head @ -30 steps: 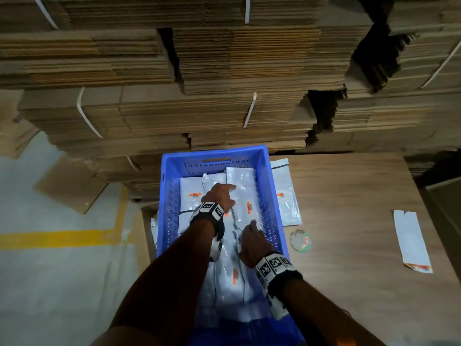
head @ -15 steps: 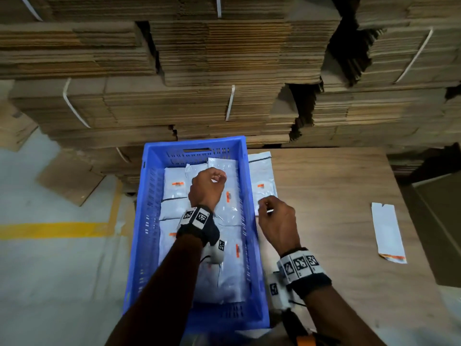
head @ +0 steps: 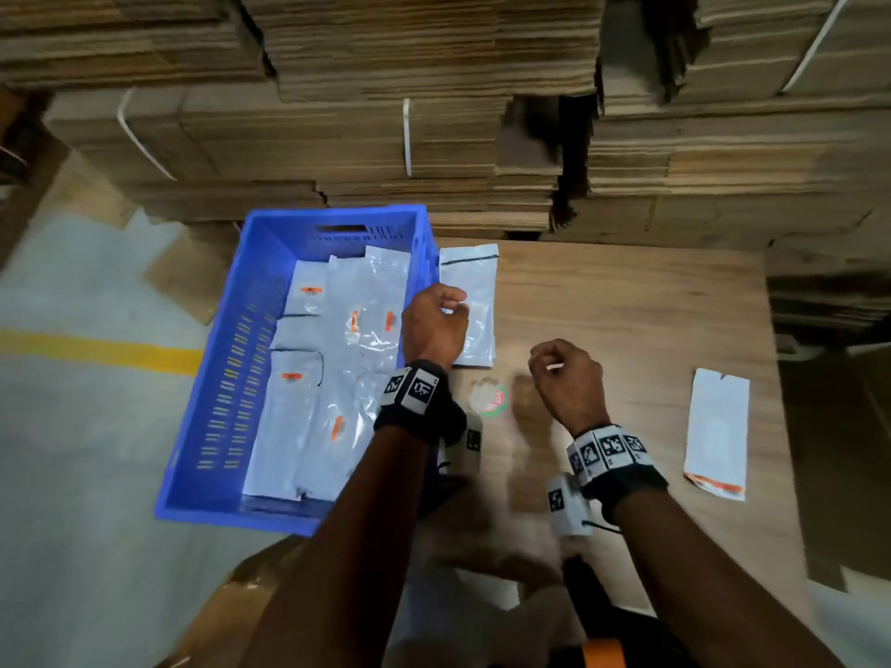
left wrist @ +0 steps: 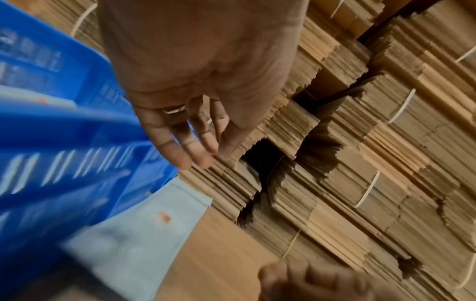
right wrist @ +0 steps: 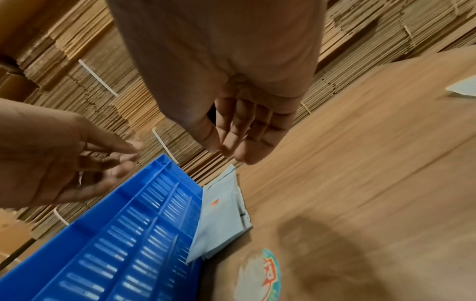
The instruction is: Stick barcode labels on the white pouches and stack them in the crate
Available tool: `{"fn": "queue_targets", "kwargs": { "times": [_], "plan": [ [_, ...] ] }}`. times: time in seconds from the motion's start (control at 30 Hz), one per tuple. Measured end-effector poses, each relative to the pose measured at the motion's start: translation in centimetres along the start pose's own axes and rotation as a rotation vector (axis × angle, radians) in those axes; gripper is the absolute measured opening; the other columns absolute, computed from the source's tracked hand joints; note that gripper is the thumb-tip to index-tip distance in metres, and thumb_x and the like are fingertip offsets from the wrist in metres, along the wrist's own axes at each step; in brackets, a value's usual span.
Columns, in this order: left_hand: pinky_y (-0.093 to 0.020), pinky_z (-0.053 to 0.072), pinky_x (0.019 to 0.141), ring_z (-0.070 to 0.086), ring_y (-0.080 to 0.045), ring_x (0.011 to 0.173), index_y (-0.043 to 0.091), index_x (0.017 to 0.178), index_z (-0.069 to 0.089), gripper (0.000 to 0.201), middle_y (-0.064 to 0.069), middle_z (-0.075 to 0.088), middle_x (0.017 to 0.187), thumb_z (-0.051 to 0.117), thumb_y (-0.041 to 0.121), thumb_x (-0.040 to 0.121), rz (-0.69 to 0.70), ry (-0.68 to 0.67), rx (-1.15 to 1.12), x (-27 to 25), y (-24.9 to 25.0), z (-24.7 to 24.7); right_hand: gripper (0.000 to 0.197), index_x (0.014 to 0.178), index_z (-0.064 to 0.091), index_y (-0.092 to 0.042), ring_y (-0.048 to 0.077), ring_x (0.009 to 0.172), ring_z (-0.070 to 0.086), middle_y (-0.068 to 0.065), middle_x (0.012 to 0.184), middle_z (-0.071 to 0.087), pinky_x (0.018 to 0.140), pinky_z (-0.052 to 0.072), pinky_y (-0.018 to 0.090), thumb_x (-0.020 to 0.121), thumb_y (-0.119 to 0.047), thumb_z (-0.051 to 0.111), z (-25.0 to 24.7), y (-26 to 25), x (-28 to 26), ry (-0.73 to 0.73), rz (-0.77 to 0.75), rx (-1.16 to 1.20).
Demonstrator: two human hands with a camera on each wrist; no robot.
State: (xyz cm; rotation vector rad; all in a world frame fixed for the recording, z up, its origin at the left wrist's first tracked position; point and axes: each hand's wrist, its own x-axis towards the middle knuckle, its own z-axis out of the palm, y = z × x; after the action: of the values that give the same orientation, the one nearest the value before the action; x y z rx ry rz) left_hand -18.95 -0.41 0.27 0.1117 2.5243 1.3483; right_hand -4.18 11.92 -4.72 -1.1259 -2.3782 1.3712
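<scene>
- On the wooden table (head: pixel 627 306), head view: blue crate (head: pixel 231 359) stands at the left edge, holding several white pouches (head: pixel 357 330) with orange labels. One loose pouch (head: pixel 475 282) lies flat just beside the crate's right wall. Left hand (head: pixel 434 325) hangs above that pouch, fingers loosely curled; contact cannot be told. Right hand (head: pixel 566 378) hangs over bare table, fingers curled; something pale shows at its fingertips, identity unclear. A round sticker (head: pixel 488 399) lies between the hands. A white paper sleeve (head: pixel 718 431) lies well apart, right.
- Left wrist view: fingers (left wrist: pixel 185 142) relaxed, close together, holding nothing visible; picture blurred.
- Right wrist view: fingers (right wrist: pixel 242 130) relaxed, close together, thumb near fingertips; pinch cannot be confirmed.
</scene>
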Motion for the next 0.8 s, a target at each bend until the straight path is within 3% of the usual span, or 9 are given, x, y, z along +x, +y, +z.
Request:
{"fn": "queue_targets", "kwargs": {
  "times": [0.1, 0.23, 0.3, 0.37, 0.43, 0.5, 0.57, 0.67, 0.8],
  "plan": [
    [-0.016, 0.044, 0.078, 0.069, -0.014, 0.089, 0.017, 0.092, 0.076, 0.016, 0.0, 0.076, 0.097, 0.066, 0.006, 0.085, -0.077, -0.029, 0.06, -2.2, -2.5, 2.2, 0.016, 0.086, 0.073, -0.021, 0.008, 0.069, 0.065, -0.002, 0.081, 0.073, 0.081, 0.054, 0.025, 0.085, -0.007, 0.067, -0.3, 1.8, 0.9, -0.059, -0.04, 0.032],
    [-0.017, 0.042, 0.079, 0.068, -0.018, 0.1, 0.027, 0.089, 0.073, 0.023, 0.001, 0.074, 0.106, 0.06, 0.009, 0.083, -0.235, -0.101, 0.175, -2.4, -5.8, 4.4, 0.019, 0.107, 0.068, -0.014, 0.013, 0.069, 0.062, 0.001, 0.079, 0.067, 0.07, 0.044, 0.014, 0.089, -0.009, 0.069, 0.7, 3.4, 2.6, -0.079, -0.002, 0.061],
    [-0.019, 0.043, 0.079, 0.067, -0.022, 0.105, 0.028, 0.088, 0.071, 0.025, 0.0, 0.073, 0.11, 0.057, 0.008, 0.082, -0.303, -0.129, 0.234, -1.5, -7.0, 5.2, 0.02, 0.111, 0.066, -0.013, 0.018, 0.072, 0.065, 0.002, 0.081, 0.068, 0.072, 0.047, 0.019, 0.091, -0.013, 0.069, 1.7, 4.1, 3.5, -0.115, 0.04, 0.067],
    [-0.023, 0.044, 0.083, 0.064, -0.026, 0.112, 0.023, 0.101, 0.071, 0.029, -0.005, 0.069, 0.119, 0.058, 0.006, 0.082, -0.315, -0.129, 0.282, -0.4, -7.7, 5.7, 0.014, 0.106, 0.068, -0.016, 0.021, 0.075, 0.068, 0.001, 0.082, 0.069, 0.074, 0.054, 0.028, 0.092, -0.015, 0.068, 2.9, 4.9, 4.5, -0.166, 0.043, 0.055],
    [-0.026, 0.044, 0.091, 0.059, -0.03, 0.121, 0.015, 0.12, 0.066, 0.039, -0.012, 0.061, 0.131, 0.059, 0.004, 0.083, -0.301, -0.111, 0.298, 0.8, -8.3, 6.1, 0.008, 0.098, 0.068, -0.019, 0.022, 0.082, 0.07, 0.002, 0.086, 0.072, 0.076, 0.051, 0.024, 0.092, -0.014, 0.064, 4.3, 5.4, 5.2, -0.233, 0.012, 0.021],
    [-0.035, 0.045, 0.098, 0.054, -0.033, 0.126, 0.014, 0.133, 0.058, 0.049, -0.015, 0.054, 0.137, 0.057, 0.006, 0.085, -0.297, -0.095, 0.332, 1.9, -8.6, 6.5, 0.013, 0.1, 0.068, -0.019, 0.024, 0.09, 0.07, 0.006, 0.097, 0.075, 0.078, 0.047, 0.02, 0.093, -0.014, 0.058, 5.7, 5.4, 5.9, -0.303, -0.041, -0.022],
    [-0.041, 0.045, 0.099, 0.052, -0.036, 0.127, 0.014, 0.135, 0.053, 0.051, -0.016, 0.052, 0.137, 0.056, 0.007, 0.084, -0.293, -0.092, 0.389, 2.4, -8.6, 7.1, 0.019, 0.108, 0.068, -0.016, 0.024, 0.092, 0.067, 0.008, 0.104, 0.075, 0.078, 0.043, 0.02, 0.095, -0.015, 0.055, 6.6, 5.4, 6.5, -0.317, -0.059, -0.052],
    [-0.042, 0.045, 0.102, 0.051, -0.035, 0.13, 0.009, 0.135, 0.051, 0.053, -0.017, 0.052, 0.138, 0.061, 0.01, 0.083, -0.326, -0.117, 0.457, 2.7, -9.4, 7.8, 0.022, 0.113, 0.069, -0.012, 0.026, 0.095, 0.065, 0.01, 0.107, 0.073, 0.078, 0.041, 0.02, 0.097, -0.016, 0.054, 7.5, 5.2, 7.0, -0.312, -0.033, -0.053],
    [-0.045, 0.051, 0.096, 0.057, -0.04, 0.121, -0.001, 0.124, 0.052, 0.046, -0.024, 0.058, 0.128, 0.064, 0.016, 0.084, -0.316, -0.084, 0.479, 2.8, -10.6, 8.7, 0.021, 0.113, 0.071, -0.012, 0.033, 0.109, 0.064, 0.011, 0.116, 0.073, 0.09, 0.046, 0.03, 0.096, -0.018, 0.06, 8.5, 5.0, 7.7, -0.355, -0.001, -0.08]
  ]
}}
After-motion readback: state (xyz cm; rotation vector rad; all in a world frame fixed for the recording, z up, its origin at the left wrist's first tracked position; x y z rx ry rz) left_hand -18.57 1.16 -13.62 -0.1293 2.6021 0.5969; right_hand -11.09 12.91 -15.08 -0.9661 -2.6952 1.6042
